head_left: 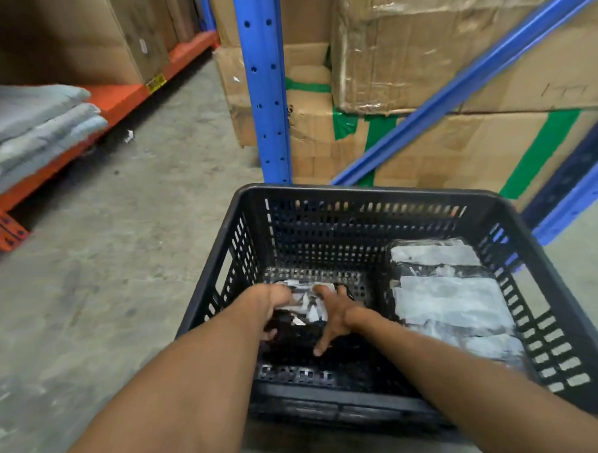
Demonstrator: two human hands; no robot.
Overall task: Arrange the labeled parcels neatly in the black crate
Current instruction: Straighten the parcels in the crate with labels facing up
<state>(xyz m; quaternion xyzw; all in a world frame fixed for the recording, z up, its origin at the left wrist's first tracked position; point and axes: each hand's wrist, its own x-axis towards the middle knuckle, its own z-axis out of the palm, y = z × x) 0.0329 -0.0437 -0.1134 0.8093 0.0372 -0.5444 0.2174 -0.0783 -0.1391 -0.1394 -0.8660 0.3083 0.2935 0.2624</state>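
The black crate (365, 203) stands on the concrete floor in front of me. Both my arms reach down into its left half. My left hand (277, 302) grips the left edge of a black parcel with a white label (311, 306) lying on the crate floor. My right hand (332, 319) rests on the parcel's right side with its fingers spread apart. Along the crate's right wall lies a row of several black parcels with white labels (448, 298), flat and overlapping. The picture is blurred, so the label text cannot be read.
A blue rack upright (264, 91) and a blue diagonal brace (472, 78) stand just behind the crate, with stacked cardboard boxes (420, 49) behind them. At the left, an orange shelf beam (120, 100) carries folded grey bags (29, 128).
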